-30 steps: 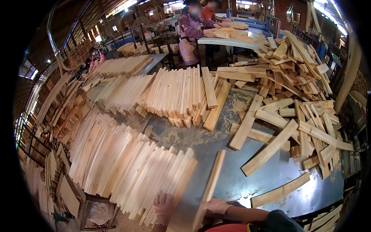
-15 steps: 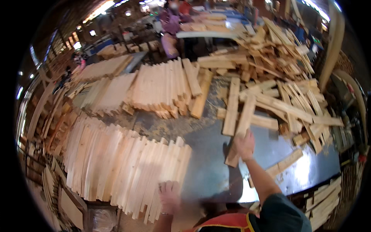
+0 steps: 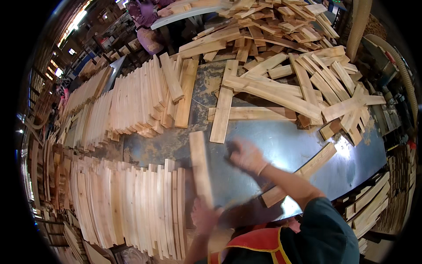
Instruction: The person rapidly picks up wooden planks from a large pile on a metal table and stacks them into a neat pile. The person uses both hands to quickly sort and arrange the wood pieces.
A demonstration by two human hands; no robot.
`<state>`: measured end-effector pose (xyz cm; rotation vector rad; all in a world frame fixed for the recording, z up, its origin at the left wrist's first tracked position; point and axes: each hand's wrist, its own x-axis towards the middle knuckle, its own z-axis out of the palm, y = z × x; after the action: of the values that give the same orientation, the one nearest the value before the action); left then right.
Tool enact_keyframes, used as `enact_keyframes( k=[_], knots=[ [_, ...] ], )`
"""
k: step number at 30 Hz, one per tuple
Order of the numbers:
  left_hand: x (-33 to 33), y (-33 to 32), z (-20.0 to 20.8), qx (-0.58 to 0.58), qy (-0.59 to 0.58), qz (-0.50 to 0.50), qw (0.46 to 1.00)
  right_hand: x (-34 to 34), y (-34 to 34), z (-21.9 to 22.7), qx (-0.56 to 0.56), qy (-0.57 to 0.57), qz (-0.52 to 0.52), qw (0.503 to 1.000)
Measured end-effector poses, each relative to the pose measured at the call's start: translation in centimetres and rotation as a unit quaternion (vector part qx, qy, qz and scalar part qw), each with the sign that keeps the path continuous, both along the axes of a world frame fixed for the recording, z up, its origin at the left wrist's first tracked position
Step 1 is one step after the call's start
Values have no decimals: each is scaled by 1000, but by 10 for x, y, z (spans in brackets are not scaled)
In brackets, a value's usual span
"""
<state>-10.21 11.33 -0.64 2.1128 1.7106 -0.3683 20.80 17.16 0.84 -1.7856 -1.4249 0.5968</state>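
Observation:
A short wooden board (image 3: 201, 169) stands slanting at the right end of a row of boards. My left hand (image 3: 205, 216) is closed around its near end, slightly blurred. Over the bare metal tabletop, my right hand (image 3: 249, 156) is apart from any board, its smeared fingers loosely parted with nothing visible in them. The row of pale boards (image 3: 127, 202), packed side by side on edge, lies to the left of my left hand. Beneath my right forearm rests a single loose board (image 3: 303, 174) on the metal table (image 3: 272, 132).
Beyond the table's middle lie a second row of boards (image 3: 136, 94) and a crosswise board (image 3: 252, 114). A jumbled heap of boards (image 3: 281, 26) rises at the back right. A person in purple (image 3: 147, 26) stands at the far left. A ribbed hose (image 3: 359, 31) hangs at right.
The board has moved left from the heap's side to the near row. My right hand has let go of it, and my left hand has taken its near end. The view has shifted.

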Motion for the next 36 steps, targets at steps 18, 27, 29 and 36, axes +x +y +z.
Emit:
enact_keyframes(
  k=[18,27,29,36],
  knots=[
    [-70,-21,-17,-158,-414,239,864,-3,-57,-43,-203,303,159,917],
    [-138,-49,1,239,-63,-72,966,-249,-51,-54,-358,52,293,885],
    [-141,-40,6,261,-7,-90,961,-248,-21,-106,-105,-103,530,835],
    [-156,-28,-3,266,4,-74,961,-97,82,-29,-8,20,-196,980]
  ],
)
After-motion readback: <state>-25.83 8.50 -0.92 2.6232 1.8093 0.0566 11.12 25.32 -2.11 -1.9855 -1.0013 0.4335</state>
